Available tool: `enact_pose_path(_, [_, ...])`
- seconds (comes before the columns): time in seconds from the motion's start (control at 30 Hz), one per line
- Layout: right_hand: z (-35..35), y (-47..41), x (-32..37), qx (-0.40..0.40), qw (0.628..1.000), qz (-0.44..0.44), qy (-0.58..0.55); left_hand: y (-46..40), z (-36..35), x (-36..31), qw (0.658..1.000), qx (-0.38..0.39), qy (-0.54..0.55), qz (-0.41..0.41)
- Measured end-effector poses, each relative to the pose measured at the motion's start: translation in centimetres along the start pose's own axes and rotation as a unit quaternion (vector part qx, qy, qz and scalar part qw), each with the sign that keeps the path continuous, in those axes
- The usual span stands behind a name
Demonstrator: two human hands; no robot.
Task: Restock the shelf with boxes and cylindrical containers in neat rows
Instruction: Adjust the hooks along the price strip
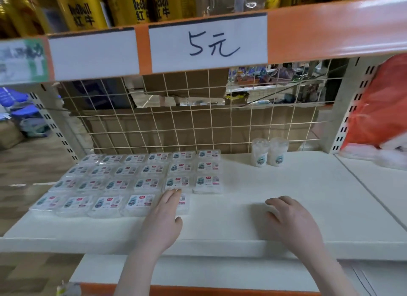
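Head view gives us a white shelf (242, 218) with a wire grid back (198, 130); on its left half lie flat clear boxes (136, 181) with printed labels, set in four rows running left to right, the far three rows six across, the near row holding five, the fifth partly hidden; what fills the boxes looks white, though we cannot tell more. Our left hand (163, 220) lies flat with straight fingers (174, 194) on that fifth box (184, 204), at the right end of the near row, just beside its neighbour. Our right hand (290, 220) rests near the shelf's front edge, well apart from the boxes, its fingers curled downward over something pale; we cannot tell whether it grips anything. Far right, by the grid, two clear cylindrical containers (269, 152) stand upright and touching, white contents showing through. Above hangs a price tag (209, 45) reading 5元; yellow cans (83, 9) stand on the upper shelf.
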State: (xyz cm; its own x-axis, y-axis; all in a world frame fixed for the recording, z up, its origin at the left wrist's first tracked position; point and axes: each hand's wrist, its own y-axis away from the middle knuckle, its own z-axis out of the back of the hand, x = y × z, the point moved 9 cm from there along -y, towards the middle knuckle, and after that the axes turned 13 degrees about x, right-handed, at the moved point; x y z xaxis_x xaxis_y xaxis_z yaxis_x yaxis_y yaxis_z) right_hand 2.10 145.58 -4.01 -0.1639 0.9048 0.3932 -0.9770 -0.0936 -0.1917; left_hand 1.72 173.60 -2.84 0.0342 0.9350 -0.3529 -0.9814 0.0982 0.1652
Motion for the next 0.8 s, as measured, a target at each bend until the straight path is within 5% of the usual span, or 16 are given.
enact_pose_path(0.3, [3.4, 7.4, 0.4, -0.094, 0.994, -0.038, 0.028, 6.5, 0.2, -1.2, 0.997, -0.077, 0.010, 0.003])
enact_pose_path(0.8, [10.8, 19.9, -5.3, -0.146, 0.979, -0.135, 0.051, 11.7, -3.1, -12.6, 0.992, -0.044, 0.041, -0.112])
